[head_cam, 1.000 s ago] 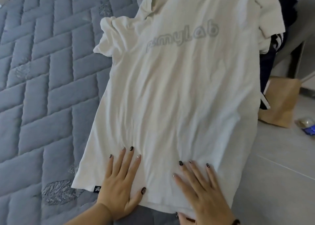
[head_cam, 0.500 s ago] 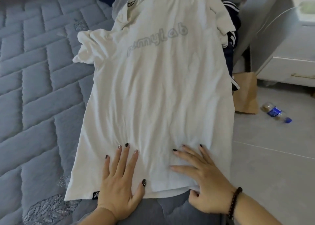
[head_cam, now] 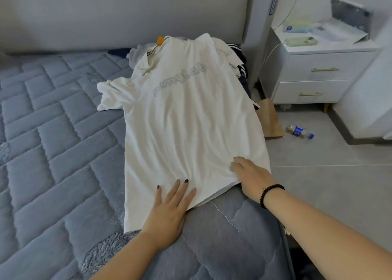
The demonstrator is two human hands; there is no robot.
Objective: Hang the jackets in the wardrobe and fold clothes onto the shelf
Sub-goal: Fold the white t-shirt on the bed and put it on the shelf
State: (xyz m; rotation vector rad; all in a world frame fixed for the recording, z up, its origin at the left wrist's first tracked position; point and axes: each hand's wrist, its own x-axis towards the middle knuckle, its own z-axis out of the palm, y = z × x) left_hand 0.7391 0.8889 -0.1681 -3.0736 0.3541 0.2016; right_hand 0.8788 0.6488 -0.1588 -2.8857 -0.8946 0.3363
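Slippage threatens: shirt (head_cam: 186, 120) lies along the bed's (head_cam: 53, 141) right edge, left hand (head_cam: 169, 211) spread flat on its hem, right hand (head_cam: 252, 175) pinching the hem corner; a tug could drag it floorward.

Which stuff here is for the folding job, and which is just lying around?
For the job:
white T-shirt, spread flat on the bed
pile of other clothes behind it
left hand and right hand, both on the hem

Just lying about:
plastic bottle on the floor
brown paper bag
nightstand
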